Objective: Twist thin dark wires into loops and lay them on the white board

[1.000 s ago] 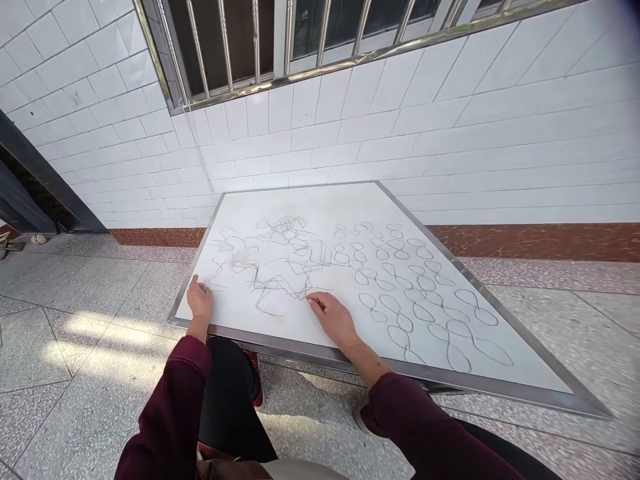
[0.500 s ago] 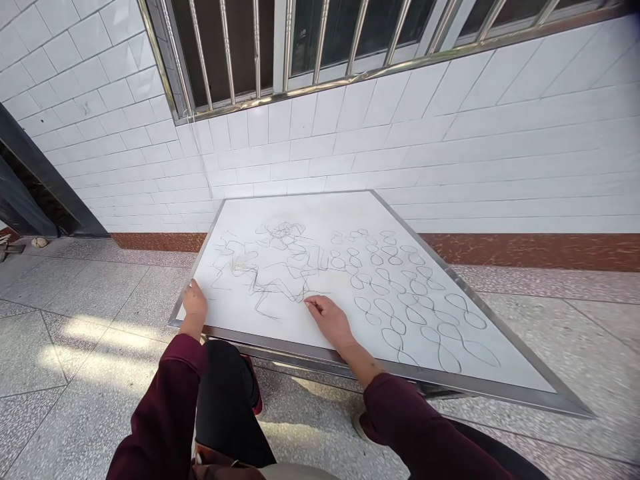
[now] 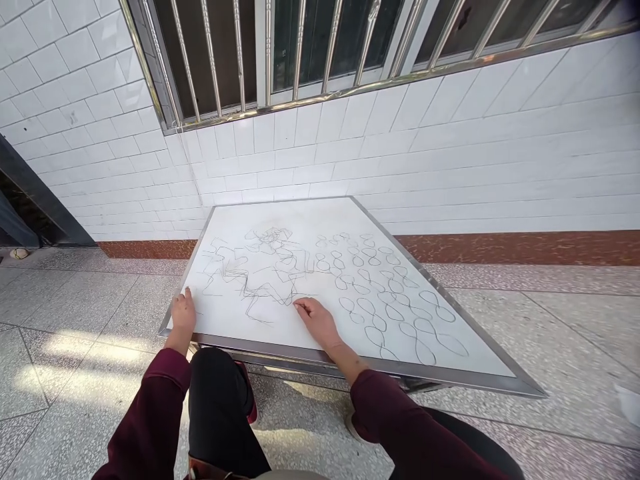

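Observation:
A white board-like tabletop (image 3: 320, 337) with a grey metal frame fills the middle of the view. Thin dark lines lie across it: a jagged tangle (image 3: 270, 287) on the left and looped figure-eight shapes (image 3: 385, 300) on the right. Whether they are drawn or thin wire I cannot tell. My right hand (image 3: 319, 323) is closed in a pinch, its fingertips at the lower right end of the tangle; anything between them is too small to make out. My left hand (image 3: 183, 312) rests open on the tabletop's left front corner, fingers pointing away from me.
Behind the tabletop stands a white tiled wall (image 3: 280, 160) with a barred window (image 3: 320, 53) and a reddish-brown base strip (image 3: 150, 249). Speckled stone floor (image 3: 100, 300) lies around. My legs (image 3: 220, 400) are close to the table's front edge. A dark doorway (image 3: 35, 207) is at far left.
The view has shifted slightly, so the tabletop appears further left. My right hand keeps its pinch near the same end of the tangle. My left hand stays at the corner.

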Available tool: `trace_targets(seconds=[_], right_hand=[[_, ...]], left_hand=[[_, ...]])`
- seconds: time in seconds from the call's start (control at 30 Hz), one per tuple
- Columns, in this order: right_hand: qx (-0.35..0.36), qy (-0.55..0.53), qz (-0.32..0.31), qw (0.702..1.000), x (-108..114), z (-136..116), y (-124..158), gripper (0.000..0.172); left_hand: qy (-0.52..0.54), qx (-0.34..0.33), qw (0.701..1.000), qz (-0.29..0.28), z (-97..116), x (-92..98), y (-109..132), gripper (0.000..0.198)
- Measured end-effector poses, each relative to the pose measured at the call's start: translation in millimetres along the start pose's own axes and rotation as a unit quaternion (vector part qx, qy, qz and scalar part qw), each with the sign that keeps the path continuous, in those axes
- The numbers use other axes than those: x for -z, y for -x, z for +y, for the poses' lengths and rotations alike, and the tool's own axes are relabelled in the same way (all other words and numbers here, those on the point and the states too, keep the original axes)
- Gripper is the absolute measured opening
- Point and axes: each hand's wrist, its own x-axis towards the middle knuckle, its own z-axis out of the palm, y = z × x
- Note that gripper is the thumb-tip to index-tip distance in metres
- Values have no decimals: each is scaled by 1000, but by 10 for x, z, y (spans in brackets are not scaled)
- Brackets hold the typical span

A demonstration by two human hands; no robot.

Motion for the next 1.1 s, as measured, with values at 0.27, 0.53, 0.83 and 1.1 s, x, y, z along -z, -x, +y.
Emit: trace_targets(seconds=[0.27, 0.53, 0.83, 1.1], right_hand=[[-5, -9, -2, 1000, 1, 28, -9, 26], [-23, -18, -3, 1000, -35, 66, 0, 27], [-16, -43, 60, 997, 51, -75, 77, 31], [24, -174, -190, 966, -941, -1299, 113, 14]], left_hand=[[0, -55, 998, 26, -71, -22, 333, 57], [38, -28, 996, 76, -111, -107, 663, 52], [94, 3, 990, 105, -48, -108, 631, 50], [146, -14, 980, 134, -54, -188, 705, 47]])
